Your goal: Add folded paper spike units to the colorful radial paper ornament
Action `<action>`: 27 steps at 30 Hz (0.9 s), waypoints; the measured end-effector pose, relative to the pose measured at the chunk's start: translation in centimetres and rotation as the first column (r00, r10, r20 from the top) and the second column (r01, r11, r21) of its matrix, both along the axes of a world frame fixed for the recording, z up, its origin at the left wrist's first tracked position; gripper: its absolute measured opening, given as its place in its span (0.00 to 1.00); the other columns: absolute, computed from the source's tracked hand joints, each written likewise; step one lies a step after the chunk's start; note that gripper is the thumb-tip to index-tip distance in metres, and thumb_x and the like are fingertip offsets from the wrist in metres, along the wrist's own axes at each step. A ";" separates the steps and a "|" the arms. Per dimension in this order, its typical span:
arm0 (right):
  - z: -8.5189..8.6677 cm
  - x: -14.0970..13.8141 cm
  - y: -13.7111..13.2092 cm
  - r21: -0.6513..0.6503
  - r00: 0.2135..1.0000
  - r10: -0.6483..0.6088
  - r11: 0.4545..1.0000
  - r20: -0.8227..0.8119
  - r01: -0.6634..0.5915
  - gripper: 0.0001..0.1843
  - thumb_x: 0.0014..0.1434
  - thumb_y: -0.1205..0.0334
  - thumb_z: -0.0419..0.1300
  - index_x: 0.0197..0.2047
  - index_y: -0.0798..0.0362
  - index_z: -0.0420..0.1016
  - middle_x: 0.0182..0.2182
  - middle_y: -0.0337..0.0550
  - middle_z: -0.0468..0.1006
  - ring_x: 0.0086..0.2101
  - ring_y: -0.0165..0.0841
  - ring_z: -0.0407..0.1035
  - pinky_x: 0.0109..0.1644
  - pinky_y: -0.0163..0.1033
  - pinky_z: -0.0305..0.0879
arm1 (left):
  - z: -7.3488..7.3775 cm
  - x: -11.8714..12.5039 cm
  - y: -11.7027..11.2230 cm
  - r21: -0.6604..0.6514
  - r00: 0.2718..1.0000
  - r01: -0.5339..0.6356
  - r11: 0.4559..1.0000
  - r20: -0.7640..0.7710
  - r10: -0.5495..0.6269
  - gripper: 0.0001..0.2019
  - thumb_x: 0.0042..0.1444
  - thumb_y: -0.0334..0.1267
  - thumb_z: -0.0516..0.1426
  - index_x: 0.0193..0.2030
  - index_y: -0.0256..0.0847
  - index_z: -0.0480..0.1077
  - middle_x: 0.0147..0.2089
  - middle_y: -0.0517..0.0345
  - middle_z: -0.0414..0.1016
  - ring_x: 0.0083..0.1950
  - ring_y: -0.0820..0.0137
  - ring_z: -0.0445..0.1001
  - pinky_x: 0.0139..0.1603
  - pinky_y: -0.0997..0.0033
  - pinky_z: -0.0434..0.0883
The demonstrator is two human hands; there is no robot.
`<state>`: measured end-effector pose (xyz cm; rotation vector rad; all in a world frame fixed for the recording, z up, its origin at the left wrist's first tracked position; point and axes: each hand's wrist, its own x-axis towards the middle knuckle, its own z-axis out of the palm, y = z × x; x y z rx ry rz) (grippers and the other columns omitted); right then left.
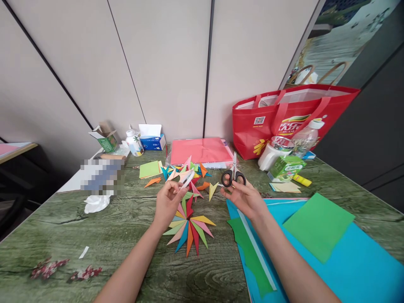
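Red bag (268, 118): beyond and to the right of the paper star (190, 235), printed with a square code and pale lettering; "HUANL" can be read before the line breaks off near the clear bottle (305, 136)
Green carton (285, 169): right of the star and farther back, its white lettering too blurred to read
Tissue box (153, 142): far behind the star, to its left, with marks on the blue side too small to make out
Mosaic patch (102, 174): left of and beyond the star, covering something that cannot be identified
Blue sheet (341, 252): right of the star, cut off by the picture's edge and partly covered by the right forearm, a green square (318, 227) and a ragged green piece (249, 256)
Folded pieces (212, 191): many colours, loose just beyond the star, some hidden behind the left hand
Left hand (168, 200): above the star's left far side, thumb and fingers pinching a slim white ring (188, 179), seen at a slant; it juts up past the fingertips
Right hand (248, 200): right of and beyond the star, fingers grasping the scissors (234, 170) by the black loops, blades pointing away past the fingers; cannot tell whether a finger passes through a loop
Star: flat on the table (208, 280), between the forearms, apart from the fingertips
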<state>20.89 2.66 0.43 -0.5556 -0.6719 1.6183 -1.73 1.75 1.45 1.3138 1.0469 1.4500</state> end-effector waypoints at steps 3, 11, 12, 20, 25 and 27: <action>0.2 -0.7 -0.5 0.055 0.996 0.025 0.998 0.086 -0.030 0.16 0.46 0.68 0.64 0.39 0.45 0.70 0.38 0.36 0.75 0.35 0.29 0.70 0.44 0.41 0.65 | 0.5 0.5 -0.5 -0.033 0.976 0.163 0.986 0.152 -0.156 0.12 0.48 0.39 0.59 0.24 0.40 0.58 0.32 0.60 0.66 0.42 0.67 0.71 0.45 0.60 0.70; -0.9 -3.5 -1.2 0.167 0.887 -0.127 0.984 0.444 0.057 0.32 0.41 0.64 0.68 0.52 0.49 0.66 0.38 0.40 0.73 0.39 0.32 0.67 0.44 0.37 0.64 | 1.0 1.9 -2.1 -0.101 0.860 0.464 0.880 0.288 -0.420 0.14 0.47 0.43 0.60 0.25 0.39 0.59 0.32 0.58 0.67 0.42 0.65 0.70 0.45 0.56 0.70; -1.0 -3.6 -1.2 0.177 0.856 -0.174 0.979 0.486 0.099 0.29 0.42 0.63 0.67 0.50 0.50 0.67 0.35 0.39 0.72 0.35 0.30 0.67 0.40 0.35 0.65 | 0.9 2.0 -2.1 -0.106 0.866 0.457 0.883 0.279 -0.414 0.13 0.48 0.42 0.60 0.25 0.39 0.59 0.33 0.57 0.67 0.43 0.65 0.70 0.45 0.56 0.70; -0.5 -2.8 -0.9 0.301 0.641 -0.486 0.873 0.594 0.383 0.21 0.48 0.58 0.61 0.46 0.54 0.68 0.29 0.35 0.67 0.27 0.27 0.63 0.31 0.33 0.63 | 0.6 2.0 -1.9 -0.216 0.950 0.308 0.927 0.123 -0.287 0.11 0.42 0.36 0.63 0.20 0.36 0.64 0.35 0.55 0.70 0.41 0.68 0.69 0.41 0.70 0.65; -1.1 -2.4 -0.4 0.346 0.587 -0.511 0.859 0.628 0.378 0.22 0.47 0.59 0.62 0.47 0.54 0.68 0.29 0.37 0.69 0.29 0.28 0.64 0.35 0.34 0.63 | 0.8 1.9 -1.9 -0.278 0.896 0.416 0.866 0.289 -0.338 0.10 0.42 0.36 0.64 0.21 0.35 0.66 0.29 0.58 0.70 0.31 0.73 0.70 0.34 0.72 0.66; -1.4 -2.3 -0.1 0.283 0.680 -0.414 0.910 0.605 0.303 0.28 0.44 0.58 0.64 0.49 0.53 0.66 0.32 0.39 0.71 0.32 0.30 0.66 0.39 0.37 0.64 | 0.9 1.8 -1.9 -0.257 0.847 0.475 0.841 0.392 -0.359 0.09 0.44 0.36 0.63 0.23 0.35 0.67 0.32 0.56 0.72 0.32 0.71 0.72 0.37 0.69 0.69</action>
